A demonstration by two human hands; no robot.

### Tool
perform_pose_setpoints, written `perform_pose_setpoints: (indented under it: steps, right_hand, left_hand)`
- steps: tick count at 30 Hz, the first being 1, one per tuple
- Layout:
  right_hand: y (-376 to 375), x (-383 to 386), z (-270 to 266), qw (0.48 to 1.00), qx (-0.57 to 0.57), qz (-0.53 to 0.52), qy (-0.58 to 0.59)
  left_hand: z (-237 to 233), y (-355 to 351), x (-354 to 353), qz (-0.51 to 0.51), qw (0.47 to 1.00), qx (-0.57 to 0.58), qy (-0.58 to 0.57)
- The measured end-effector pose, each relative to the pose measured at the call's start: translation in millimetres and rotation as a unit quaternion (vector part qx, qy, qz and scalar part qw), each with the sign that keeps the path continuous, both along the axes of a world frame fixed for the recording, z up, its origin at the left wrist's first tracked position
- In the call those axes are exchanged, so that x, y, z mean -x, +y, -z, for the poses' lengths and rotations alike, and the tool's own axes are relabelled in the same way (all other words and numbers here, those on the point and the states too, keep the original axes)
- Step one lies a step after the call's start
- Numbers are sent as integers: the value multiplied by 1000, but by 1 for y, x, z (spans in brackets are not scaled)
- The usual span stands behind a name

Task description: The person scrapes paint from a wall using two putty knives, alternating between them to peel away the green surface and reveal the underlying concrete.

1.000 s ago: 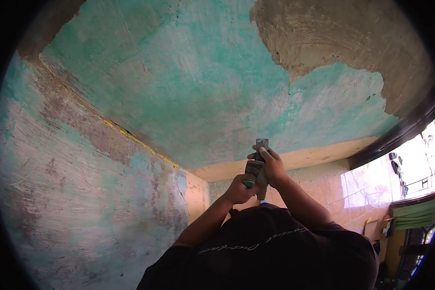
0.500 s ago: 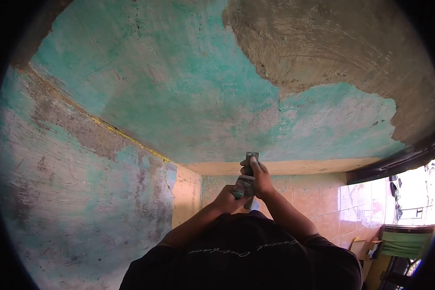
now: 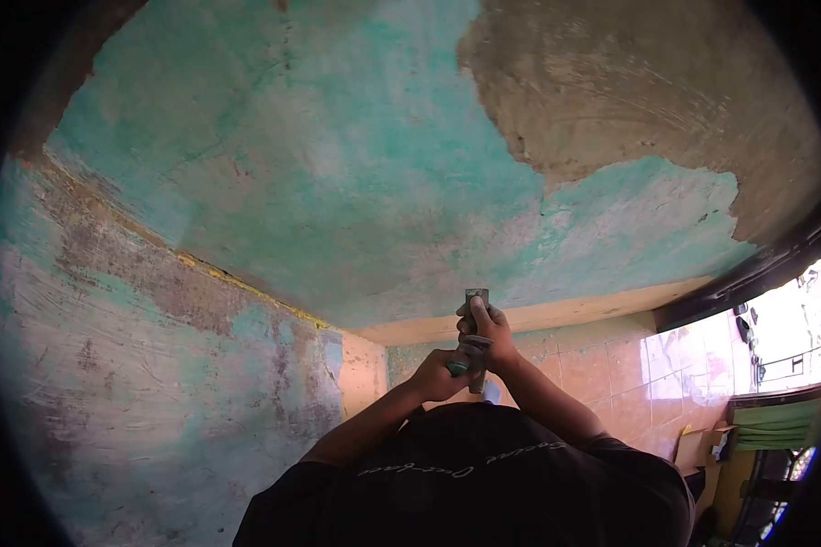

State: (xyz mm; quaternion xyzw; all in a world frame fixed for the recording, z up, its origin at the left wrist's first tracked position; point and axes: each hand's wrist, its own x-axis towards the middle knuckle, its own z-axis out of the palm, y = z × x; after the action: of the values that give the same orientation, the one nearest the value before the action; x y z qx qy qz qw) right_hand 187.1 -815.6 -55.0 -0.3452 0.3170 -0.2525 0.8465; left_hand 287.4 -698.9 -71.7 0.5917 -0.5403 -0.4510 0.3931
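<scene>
Both my hands are close together in front of my chest, before the lower part of a worn turquoise wall (image 3: 337,201). My right hand (image 3: 495,335) is closed around a dark, flat, rectangular-ended tool (image 3: 476,296), its thumb pressed along the face. Just below it, my left hand (image 3: 436,376) is wrapped round an object with a green rounded end (image 3: 459,365). A greyish rounded piece sits between the two hands. Fingers cover much of both objects, so their exact kinds cannot be made out.
Grey plaster (image 3: 611,91) covers the wall's upper right. A second patchy wall (image 3: 173,392) meets it at a yellowish corner on the left. Tiled floor (image 3: 602,374) leads to a bright doorway. A cardboard box (image 3: 696,448) and green cloth (image 3: 775,424) are at lower right.
The view has shifted and turned slightly, so the walls and floor sit differently. Both hands keep their grips, and the left hand's green-ended object has moved slightly right relative to the right hand.
</scene>
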Motion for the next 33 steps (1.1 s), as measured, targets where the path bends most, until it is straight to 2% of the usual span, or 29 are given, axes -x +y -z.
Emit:
perform_pose_setpoints:
  steps: [8, 11, 14, 17, 20, 23, 25, 28, 30, 33]
  right_hand:
    - [10, -17, -10, 999, 20, 36, 33]
    - [9, -18, -16, 997, 37, 62, 43]
    - [-11, -24, -52, 993, 59, 101, 33]
    - [-28, -24, -75, 993, 32, 110, -16]
    - [-30, -18, -62, 995, 13, 98, -11]
    - [-13, -10, -39, 995, 6, 98, 25]
    - [-14, -11, -43, 995, 16, 92, 27]
    - [-30, -17, -61, 994, 66, 90, 4]
    - [-41, -20, -81, 994, 69, 77, -47]
    - [-37, -14, -83, 994, 61, 96, -3]
  left_hand:
    - [-3, 4, -20, 28, 1000, 8, -10]
    - [-2, -1, -25, 48, 996, 70, -6]
    - [-21, -24, -32, 25, 980, 189, -54]
    - [-68, -44, -35, 41, 986, 158, -23]
    - [-47, -43, -28, 31, 979, 193, -50]
    - [-27, -28, -18, 37, 983, 181, -18]
    - [-28, -26, -16, 35, 986, 160, -9]
    - [-43, -45, -23, 6, 966, 254, -56]
    - [-62, -50, -24, 5, 973, 224, -52]
    - [-62, -53, -20, 21, 972, 231, -46]
